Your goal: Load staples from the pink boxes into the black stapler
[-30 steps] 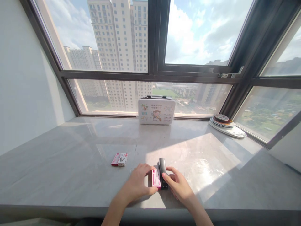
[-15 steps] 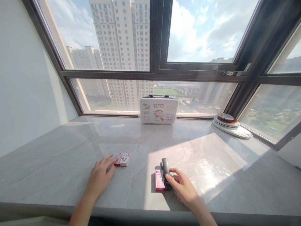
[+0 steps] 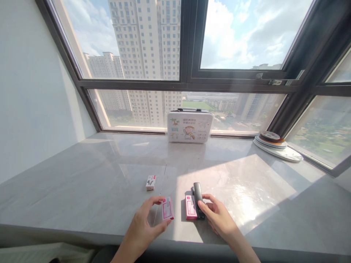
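Between the thumb and fingers of my left hand (image 3: 144, 221) is a small pink-and-white box (image 3: 167, 209), gripped by its ends near the counter's front. My right hand (image 3: 221, 217) is closed on a black stapler (image 3: 197, 199), which lies lengthwise away from me. Against the stapler's left side rests a second pink-and-white box (image 3: 190, 207). Farther back on the left, a small white box (image 3: 150, 182) with a dark stapler-like picture and red marks sits apart from both hands.
A white carry case (image 3: 175, 137) with cartoon prints stands against the window. Stacked plates (image 3: 293, 153) lie in the back right corner. A clear plastic sheet (image 3: 257, 171) seems to cover the sunlit right part of the grey counter (image 3: 82, 190).
My left hand has taken a pink-and-white box from beside the white box and brought it right and nearer to me. The right hand stays on the stapler. The view has shifted slightly.
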The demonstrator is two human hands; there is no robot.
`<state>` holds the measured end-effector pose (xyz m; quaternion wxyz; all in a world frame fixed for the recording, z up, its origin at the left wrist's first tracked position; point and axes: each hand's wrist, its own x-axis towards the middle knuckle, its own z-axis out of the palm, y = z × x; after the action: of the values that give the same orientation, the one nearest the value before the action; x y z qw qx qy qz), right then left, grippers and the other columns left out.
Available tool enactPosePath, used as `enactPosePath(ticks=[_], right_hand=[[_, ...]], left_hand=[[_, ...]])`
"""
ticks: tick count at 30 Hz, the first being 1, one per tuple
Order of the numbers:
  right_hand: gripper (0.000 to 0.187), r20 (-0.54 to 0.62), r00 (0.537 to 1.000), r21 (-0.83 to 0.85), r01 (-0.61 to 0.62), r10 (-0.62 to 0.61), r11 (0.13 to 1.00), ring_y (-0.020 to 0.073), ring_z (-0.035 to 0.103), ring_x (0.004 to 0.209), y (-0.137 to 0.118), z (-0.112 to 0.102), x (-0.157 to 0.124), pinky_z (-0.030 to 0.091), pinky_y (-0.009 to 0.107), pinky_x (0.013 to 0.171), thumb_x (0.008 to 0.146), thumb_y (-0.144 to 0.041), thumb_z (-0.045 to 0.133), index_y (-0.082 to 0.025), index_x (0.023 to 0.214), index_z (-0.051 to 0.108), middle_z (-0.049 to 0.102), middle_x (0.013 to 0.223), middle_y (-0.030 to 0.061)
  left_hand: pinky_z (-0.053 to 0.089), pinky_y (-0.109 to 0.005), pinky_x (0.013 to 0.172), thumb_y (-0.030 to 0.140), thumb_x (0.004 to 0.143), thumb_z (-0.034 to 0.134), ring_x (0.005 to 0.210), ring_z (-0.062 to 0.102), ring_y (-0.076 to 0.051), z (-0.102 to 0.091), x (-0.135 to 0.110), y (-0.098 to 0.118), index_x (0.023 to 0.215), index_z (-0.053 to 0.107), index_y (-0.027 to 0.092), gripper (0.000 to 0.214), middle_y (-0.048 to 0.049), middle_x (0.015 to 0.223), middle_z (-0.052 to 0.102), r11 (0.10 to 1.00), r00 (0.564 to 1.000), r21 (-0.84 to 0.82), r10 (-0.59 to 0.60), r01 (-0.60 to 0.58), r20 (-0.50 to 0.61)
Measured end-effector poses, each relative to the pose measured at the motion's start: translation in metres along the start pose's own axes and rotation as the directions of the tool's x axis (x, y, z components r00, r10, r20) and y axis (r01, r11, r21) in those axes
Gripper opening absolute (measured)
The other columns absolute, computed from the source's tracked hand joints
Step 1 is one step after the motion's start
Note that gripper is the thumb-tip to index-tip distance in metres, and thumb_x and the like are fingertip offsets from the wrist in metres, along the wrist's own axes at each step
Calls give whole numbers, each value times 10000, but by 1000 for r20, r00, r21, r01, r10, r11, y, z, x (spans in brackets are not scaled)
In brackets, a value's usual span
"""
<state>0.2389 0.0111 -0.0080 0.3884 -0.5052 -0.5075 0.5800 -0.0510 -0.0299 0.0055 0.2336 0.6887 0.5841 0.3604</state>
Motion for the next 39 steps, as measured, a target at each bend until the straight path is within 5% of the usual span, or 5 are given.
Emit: enactPosePath(ticks=[12,19,22,27,39], right_hand=[[770,-5,1000,-18,24,-24,1000,77,317,353,7,-3,1,212,217,340,866,-801,605,-181,1308,489,535,615,-69],[920,-111,987,-229,90,-118,969,168,504,661,19,-10,-9,404,271,606,808,-591,804,-113,1504,441,477,670,-60],[912,-74,992,-368,66,-99,928,165,495,644,13,-6,-10,359,261,584,770,-503,846,-134,1512,463,475,651,-69],[660,32,995,-529,93,-90,843,152,517,570,-9,0,-6,297,247,530,780,-325,799,-197,1388,577,537,596,-76],[493,137,980,-527,197,-146,827,149,500,616,-18,-16,0,315,229,581,781,-325,823,-197,1232,671,632,702,-32]], left_hand=[[441,-418,1149,421,814,800,1336,557,-283,58,41,37,1492,519,332,739,-66,1489,573,972,973,-230,101,-51,210],[426,-282,691,637,983,463,733,600,-189,-19,74,-27,855,622,230,455,-10,809,674,958,918,108,-216,265,-334],[321,-269,604,664,982,416,636,568,-187,-28,94,-43,720,566,224,534,3,657,605,931,959,231,-263,281,-104],[292,-278,578,683,989,376,556,561,-170,22,111,-12,661,567,206,609,4,572,605,972,968,186,-176,142,181],[395,-278,690,573,1034,315,614,611,-172,56,123,32,583,563,207,632,-7,552,653,995,853,78,18,-68,521]])
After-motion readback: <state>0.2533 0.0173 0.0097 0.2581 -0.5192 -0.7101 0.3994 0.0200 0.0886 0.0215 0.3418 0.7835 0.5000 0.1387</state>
